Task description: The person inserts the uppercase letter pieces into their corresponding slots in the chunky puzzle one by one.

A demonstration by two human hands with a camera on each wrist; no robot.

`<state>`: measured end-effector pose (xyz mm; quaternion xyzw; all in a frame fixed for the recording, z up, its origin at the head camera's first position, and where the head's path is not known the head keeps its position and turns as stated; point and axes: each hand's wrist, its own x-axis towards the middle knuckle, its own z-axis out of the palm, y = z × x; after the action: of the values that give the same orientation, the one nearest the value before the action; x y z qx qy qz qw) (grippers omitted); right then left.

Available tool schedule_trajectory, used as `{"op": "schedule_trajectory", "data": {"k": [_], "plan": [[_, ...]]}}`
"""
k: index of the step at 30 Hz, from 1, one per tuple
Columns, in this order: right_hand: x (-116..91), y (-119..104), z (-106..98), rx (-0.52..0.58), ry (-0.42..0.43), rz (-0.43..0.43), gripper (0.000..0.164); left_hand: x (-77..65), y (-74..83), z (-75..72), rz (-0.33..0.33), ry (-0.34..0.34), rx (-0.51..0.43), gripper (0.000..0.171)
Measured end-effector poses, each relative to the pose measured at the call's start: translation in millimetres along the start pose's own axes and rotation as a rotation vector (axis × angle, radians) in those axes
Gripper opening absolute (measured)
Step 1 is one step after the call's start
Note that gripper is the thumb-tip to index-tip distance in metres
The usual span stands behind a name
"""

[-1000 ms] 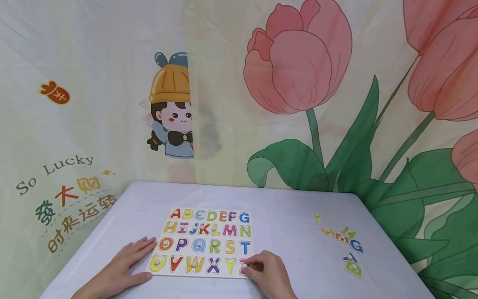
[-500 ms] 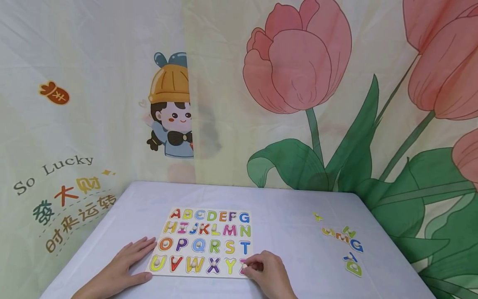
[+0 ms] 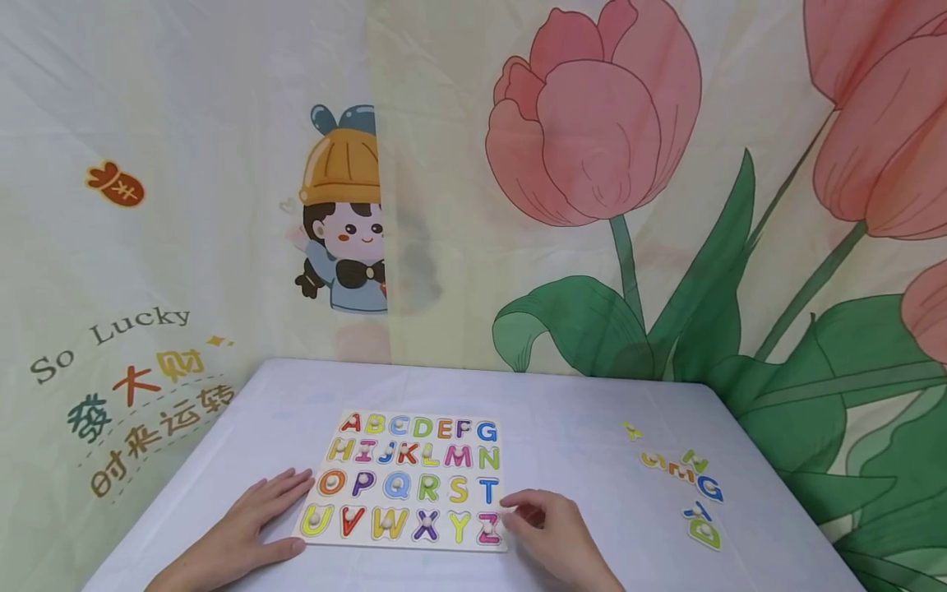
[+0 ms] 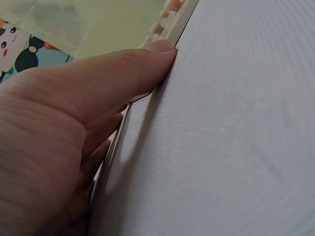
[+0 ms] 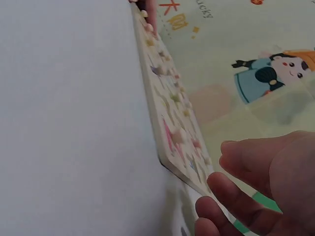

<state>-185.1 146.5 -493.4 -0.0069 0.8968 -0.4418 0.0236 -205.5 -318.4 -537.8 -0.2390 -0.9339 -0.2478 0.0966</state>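
Note:
A wooden alphabet puzzle board [image 3: 399, 504] lies flat on the table, letters A to Z in rows. My left hand [image 3: 240, 526] rests at its left edge, fingers straight; in the left wrist view the thumb [image 4: 133, 66] lies along the board's side. The pink Z piece [image 3: 490, 529], with a pale knob, sits in the bottom right slot. Beside that corner hovers my right hand [image 3: 555, 530], fingers loosely bent. The right wrist view shows a gap between its fingertips [image 5: 215, 182] and the Z's knob [image 5: 178, 135]; nothing is held.
Several loose letter pieces lie on the right of the table, including a blue G [image 3: 711, 488], a green D [image 3: 704, 534] and a small yellow piece [image 3: 631, 430] farther back. Some overlap. A printed curtain [image 3: 444, 164] hangs behind the table.
My right hand has let go of the Z piece's knob and drawn back slightly to the right, uncovering the Z in its slot. The left hand has stayed at the board's edge.

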Motion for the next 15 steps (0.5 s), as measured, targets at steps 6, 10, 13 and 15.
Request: {"op": "schedule_trajectory", "data": {"k": [6,10,13,15], "plan": [[18,23,-52,-0.097,0.2,0.055,0.02,-1.5,-0.8,0.5,-0.019,-0.002,-0.014,0.081],[29,58,-93,-0.182,0.298,0.089,0.025,-2.0,-2.4,1.7,-0.003,0.002,-0.012,0.08],[34,85,-120,-0.247,0.353,0.088,0.027,-1.3,-2.2,1.7,-0.02,-0.01,-0.022,0.081],[35,100,-137,-0.287,0.376,0.059,0.028,-1.0,-1.5,0.8,-0.04,-0.023,-0.031,0.083]]}}
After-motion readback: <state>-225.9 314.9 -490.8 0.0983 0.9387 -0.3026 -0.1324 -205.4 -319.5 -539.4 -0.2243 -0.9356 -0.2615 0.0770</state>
